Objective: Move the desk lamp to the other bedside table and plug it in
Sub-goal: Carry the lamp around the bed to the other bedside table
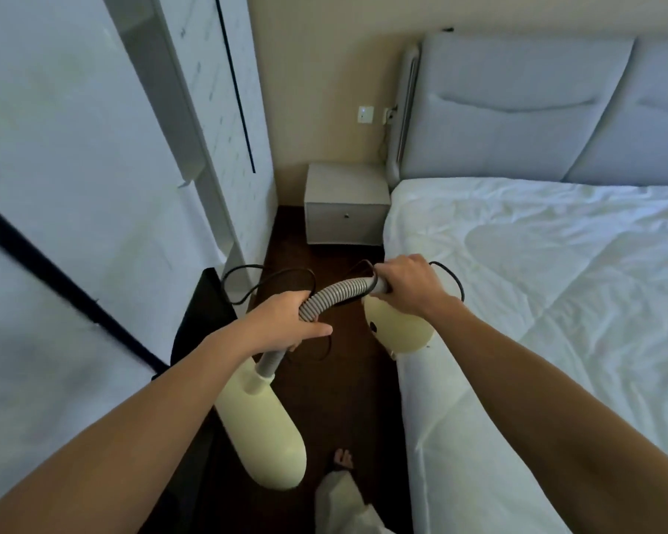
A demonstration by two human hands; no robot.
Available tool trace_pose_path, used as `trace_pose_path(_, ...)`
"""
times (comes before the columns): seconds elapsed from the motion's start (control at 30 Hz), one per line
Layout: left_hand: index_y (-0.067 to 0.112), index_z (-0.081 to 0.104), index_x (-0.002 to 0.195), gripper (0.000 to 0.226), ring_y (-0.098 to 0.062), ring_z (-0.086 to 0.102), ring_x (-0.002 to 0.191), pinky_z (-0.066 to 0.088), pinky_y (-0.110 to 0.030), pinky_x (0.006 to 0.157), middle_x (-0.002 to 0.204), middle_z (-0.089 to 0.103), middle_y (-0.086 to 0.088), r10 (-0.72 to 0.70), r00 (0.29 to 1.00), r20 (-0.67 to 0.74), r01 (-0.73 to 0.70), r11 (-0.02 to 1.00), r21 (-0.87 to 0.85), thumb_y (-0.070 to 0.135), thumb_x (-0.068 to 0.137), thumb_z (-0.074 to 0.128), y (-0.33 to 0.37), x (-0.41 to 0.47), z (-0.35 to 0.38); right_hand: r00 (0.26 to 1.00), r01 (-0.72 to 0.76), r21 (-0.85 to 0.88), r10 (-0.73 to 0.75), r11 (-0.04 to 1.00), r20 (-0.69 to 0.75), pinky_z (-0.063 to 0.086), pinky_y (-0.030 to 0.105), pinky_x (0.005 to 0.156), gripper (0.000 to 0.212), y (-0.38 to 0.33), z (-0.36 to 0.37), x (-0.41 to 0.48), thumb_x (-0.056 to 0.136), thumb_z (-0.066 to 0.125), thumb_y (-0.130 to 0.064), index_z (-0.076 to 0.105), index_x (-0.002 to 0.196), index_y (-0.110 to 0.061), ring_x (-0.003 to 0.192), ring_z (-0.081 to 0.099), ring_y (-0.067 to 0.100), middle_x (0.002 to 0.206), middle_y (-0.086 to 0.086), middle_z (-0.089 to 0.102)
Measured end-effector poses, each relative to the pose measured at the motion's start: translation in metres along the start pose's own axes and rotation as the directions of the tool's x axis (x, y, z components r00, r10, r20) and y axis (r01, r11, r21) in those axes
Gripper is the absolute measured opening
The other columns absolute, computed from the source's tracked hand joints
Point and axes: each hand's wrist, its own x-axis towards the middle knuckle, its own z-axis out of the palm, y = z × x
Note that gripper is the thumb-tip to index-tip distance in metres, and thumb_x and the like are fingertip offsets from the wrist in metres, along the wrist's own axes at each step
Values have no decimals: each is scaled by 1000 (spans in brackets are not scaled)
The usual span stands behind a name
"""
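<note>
Between wardrobe (pixel 216 121) and bed edge (pixel 413 379), both hands (pixel 286 321) gripping desk lamp (pixel 336 292).

White bed (pixel 537 283) beside dark floor (pixel 344 379), cream wall (pixel 324 90) behind.

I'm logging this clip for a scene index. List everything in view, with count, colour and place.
lamp: one, cream with grey flexible neck, held in mid-air over the floor
cord: one, black, looping beyond the hands
bedside table: one, white, in the corner ahead beside the bed, top bare
bed: one, white sheets, on the right
headboard: one, pale grey, padded, against the far wall
wall plate: one, white, above the bedside table
wardrobe: one, white, on the left
floor: dark brown, between wardrobe and bed
foot: one, bare, at the bottom
left hand: gripping the lamp's neck
right hand: gripping the neck by the cream end
</note>
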Motion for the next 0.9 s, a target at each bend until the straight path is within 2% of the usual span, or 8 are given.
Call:
trace_pose_path(0.17, 24, 58, 104, 34, -12, 63, 69, 58, -34, 67, 88, 64, 1, -25, 1000, -18, 26, 998, 62, 46, 82, 73, 11, 124, -56, 999, -44, -24, 44, 999, 8, 40, 38, 83, 13, 67, 11, 118, 83, 59, -33, 57, 94, -25, 93, 53, 24, 95, 1, 55)
trace_pose_path(0.3, 17, 52, 128, 60, -5, 59, 68, 47, -21, 57, 85, 56, 10, -23, 998, -62, 26, 998, 55, 51, 83, 71, 16, 197, -100, 992, -117, -5, 116, 993, -44, 45, 40, 83, 23, 101, 10, 206, 82, 65, -37, 60, 97, -21, 99, 50, 25, 104, 4, 50)
trace_pose_path(0.4, 23, 56, 102, 34, -3, 58, 55, 49, -20, 53, 75, 60, 6, -25, 999, -32, 25, 1000, 5, 44, 83, 73, 11, 250, -132, 989, -125, -5, 125, 992, -77, 50, 39, 80, 30, 120, 12, 271, 79, 69, -41, 58, 99, -21, 100, 47, 24, 108, 4, 46)
trace_pose_path(0.47, 25, 54, 92, 27, -3, 57, 51, 50, -20, 53, 68, 60, 4, -17, 999, -31, 15, 999, -47, 41, 83, 74, 4, 287, -156, 987, -139, 23, 140, 990, -75, 52, 37, 71, 32, 131, 16, 315, 80, 68, -39, 56, 104, -21, 96, 50, 24, 110, 4, 45)
trace_pose_path(0.57, 22, 52, 91, 29, -2, 58, 50, 50, -18, 53, 68, 61, 3, -16, 999, -35, 13, 998, -66, 40, 84, 74, -12, 350, -192, 980, -191, 41, 193, 981, -44, 52, 37, 64, 31, 150, 26, 385, 83, 65, -38, 56, 107, -20, 78, 58, 26, 109, 5, 49)
trace_pose_path(0.63, 28, 51, 89, 27, -3, 59, 51, 51, -20, 55, 68, 62, 3, 1, 999, -42, -3, 998, -62, 42, 83, 73, -22, 399, -217, 976, -214, 55, 216, 975, -39, 53, 39, 63, 27, 168, 36, 435, 83, 62, -36, 57, 102, -18, 73, 59, 28, 105, 5, 52)
trace_pose_path(0.77, 32, 54, 92, 22, -9, 61, 57, 53, -23, 56, 75, 64, 1, 37, 997, -61, -40, 998, -57, 44, 85, 71, -28, 493, -263, 959, -277, 128, 282, 952, -21, 47, 36, 59, 22, 203, 51, 527, 83, 64, -32, 52, 92, -16, 74, 60, 27, 95, 6, 58)
trace_pose_path(0.9, 20, 56, 97, 26, -22, 64, 66, 55, -34, 57, 84, 63, -7, 58, 991, -124, -61, 998, -16, 42, 88, 67, -14, 581, -304, 900, -394, 359, 434, 846, -34, 46, 34, 61, 24, 235, 63, 603, 82, 69, -24, 50, 94, -16, 75, 55, 22, 92, 4, 59)
